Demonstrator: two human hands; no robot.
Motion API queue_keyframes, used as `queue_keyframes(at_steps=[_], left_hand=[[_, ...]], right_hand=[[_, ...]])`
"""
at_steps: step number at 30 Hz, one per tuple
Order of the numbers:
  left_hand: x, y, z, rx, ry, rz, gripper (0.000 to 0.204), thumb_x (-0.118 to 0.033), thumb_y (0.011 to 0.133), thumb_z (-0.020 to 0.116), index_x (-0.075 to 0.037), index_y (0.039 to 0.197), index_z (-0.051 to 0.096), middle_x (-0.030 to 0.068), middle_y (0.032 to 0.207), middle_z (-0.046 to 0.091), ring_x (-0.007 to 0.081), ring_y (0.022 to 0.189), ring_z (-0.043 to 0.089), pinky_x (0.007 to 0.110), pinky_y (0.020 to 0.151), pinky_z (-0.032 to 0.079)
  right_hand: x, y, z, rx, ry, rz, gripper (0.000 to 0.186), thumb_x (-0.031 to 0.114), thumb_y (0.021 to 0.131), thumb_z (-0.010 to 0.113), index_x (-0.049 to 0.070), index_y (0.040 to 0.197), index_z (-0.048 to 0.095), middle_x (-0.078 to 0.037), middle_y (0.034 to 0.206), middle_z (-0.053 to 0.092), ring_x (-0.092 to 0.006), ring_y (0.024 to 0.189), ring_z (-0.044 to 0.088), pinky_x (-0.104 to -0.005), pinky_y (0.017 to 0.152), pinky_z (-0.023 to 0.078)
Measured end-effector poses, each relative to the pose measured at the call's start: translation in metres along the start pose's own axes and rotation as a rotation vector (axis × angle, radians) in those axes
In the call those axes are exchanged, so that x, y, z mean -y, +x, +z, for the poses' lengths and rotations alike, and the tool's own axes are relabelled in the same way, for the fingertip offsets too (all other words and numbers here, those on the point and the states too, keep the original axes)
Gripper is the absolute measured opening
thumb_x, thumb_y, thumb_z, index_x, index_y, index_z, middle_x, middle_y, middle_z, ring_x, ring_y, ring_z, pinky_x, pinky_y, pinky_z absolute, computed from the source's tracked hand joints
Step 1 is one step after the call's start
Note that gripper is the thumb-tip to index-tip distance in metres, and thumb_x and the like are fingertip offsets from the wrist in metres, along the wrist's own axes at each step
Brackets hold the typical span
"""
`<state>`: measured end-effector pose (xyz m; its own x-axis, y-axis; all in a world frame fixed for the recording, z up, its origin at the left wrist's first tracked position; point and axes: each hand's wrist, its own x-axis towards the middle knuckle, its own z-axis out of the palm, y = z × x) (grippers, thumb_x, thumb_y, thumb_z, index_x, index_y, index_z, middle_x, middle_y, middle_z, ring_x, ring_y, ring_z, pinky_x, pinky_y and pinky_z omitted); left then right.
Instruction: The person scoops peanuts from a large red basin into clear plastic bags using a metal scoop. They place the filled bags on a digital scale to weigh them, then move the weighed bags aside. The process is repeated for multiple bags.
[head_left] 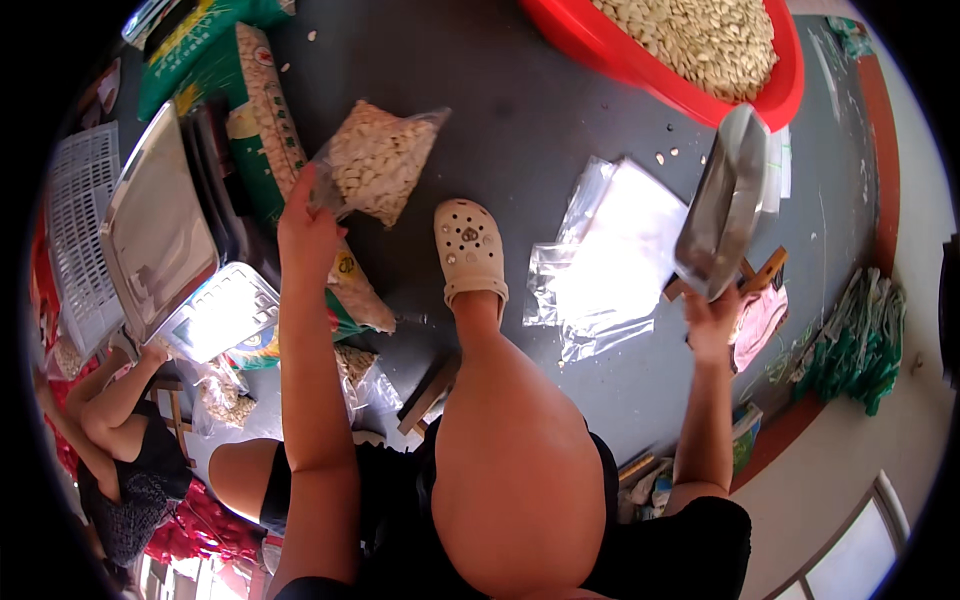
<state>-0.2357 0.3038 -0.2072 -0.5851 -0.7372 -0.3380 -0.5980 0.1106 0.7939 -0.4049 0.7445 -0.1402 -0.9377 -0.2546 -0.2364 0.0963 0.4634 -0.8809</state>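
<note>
My left hand (pixel 308 228) is closed on the gathered top of a clear plastic bag (pixel 382 162). Pale seeds fill the bag, which hangs tilted to the right of my fingers. On the other side, my right hand (pixel 712 325) grips a metal scoop (pixel 722 205) by its near end; the scoop points away from me, its far tip close to a red basin (pixel 790 70). Pale flat seeds (pixel 705 40), like pumpkin seeds, are heaped in the basin. Between my hands, left of the scoop, lies a stack of clear plastic bags (pixel 620 255).
A scale with a steel pan (pixel 160 235) and pale keypad (pixel 222 312) stands left. Green printed sacks (pixel 200 70) lie behind it, near a white crate (pixel 82 225). My shoe (pixel 470 250) is central. Another person (pixel 125 440) sits at left. Green strands (pixel 860 345) hang right.
</note>
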Motion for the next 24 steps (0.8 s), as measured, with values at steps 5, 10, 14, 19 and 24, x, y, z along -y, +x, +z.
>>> queue_keyframes(at_steps=[5, 10, 14, 19, 24], left_hand=[[-0.042, -0.038, 0.016, -0.358, 0.823, 0.599, 0.051, -0.006, 0.081, 0.059, -0.013, 0.130, 0.053, 0.0159, 0.129, 0.052, 0.0326, 0.103, 0.058, 0.039, 0.087, 0.050], [-0.046, -0.062, 0.100, 0.394, 0.394, 0.672, 0.019, -0.010, 0.077, 0.063, -0.014, 0.096, 0.066, 0.0036, 0.088, 0.064, 0.0262, 0.090, 0.061, 0.038, 0.074, 0.050], [0.003, -0.062, 0.198, 0.714, 0.639, 0.866, 0.016, -0.009, 0.074, 0.063, -0.011, 0.091, 0.063, 0.0037, 0.087, 0.061, 0.0241, 0.087, 0.060, 0.038, 0.074, 0.050], [0.028, -0.070, 0.265, 0.709, 0.670, 0.997, 0.010, -0.012, 0.077, 0.059, -0.010, 0.086, 0.062, 0.0046, 0.084, 0.060, 0.0248, 0.083, 0.061, 0.038, 0.072, 0.050], [0.032, -0.071, 0.280, 0.915, 0.632, 0.588, 0.013, -0.010, 0.083, 0.054, -0.002, 0.084, 0.064, 0.0100, 0.081, 0.066, 0.0265, 0.074, 0.064, 0.037, 0.067, 0.051]], right_hand=[[-0.107, -0.054, 0.045, -0.010, -0.442, 0.149, 0.019, 0.008, 0.076, 0.072, 0.004, 0.093, 0.065, -0.010, 0.087, 0.069, -0.0197, 0.080, 0.068, -0.0283, 0.070, 0.051], [-0.179, -0.067, 0.092, -0.038, -0.546, 0.038, 0.019, 0.011, 0.072, 0.072, 0.004, 0.085, 0.059, -0.010, 0.086, 0.055, -0.0328, 0.071, 0.059, -0.0422, 0.061, 0.047], [-0.196, -0.067, 0.115, -0.165, -0.377, 0.201, 0.025, 0.013, 0.074, 0.073, 0.002, 0.094, 0.062, -0.015, 0.094, 0.062, -0.0357, 0.081, 0.063, -0.0400, 0.072, 0.049], [-0.219, -0.076, 0.116, -0.304, -0.332, 0.323, 0.033, 0.011, 0.075, 0.072, -0.001, 0.105, 0.061, -0.015, 0.099, 0.068, -0.0286, 0.088, 0.068, -0.0333, 0.076, 0.051], [-0.215, -0.076, 0.112, -0.301, -0.166, 0.401, 0.030, 0.010, 0.077, 0.074, -0.003, 0.101, 0.062, -0.011, 0.093, 0.069, -0.0171, 0.087, 0.067, -0.0285, 0.077, 0.050]])
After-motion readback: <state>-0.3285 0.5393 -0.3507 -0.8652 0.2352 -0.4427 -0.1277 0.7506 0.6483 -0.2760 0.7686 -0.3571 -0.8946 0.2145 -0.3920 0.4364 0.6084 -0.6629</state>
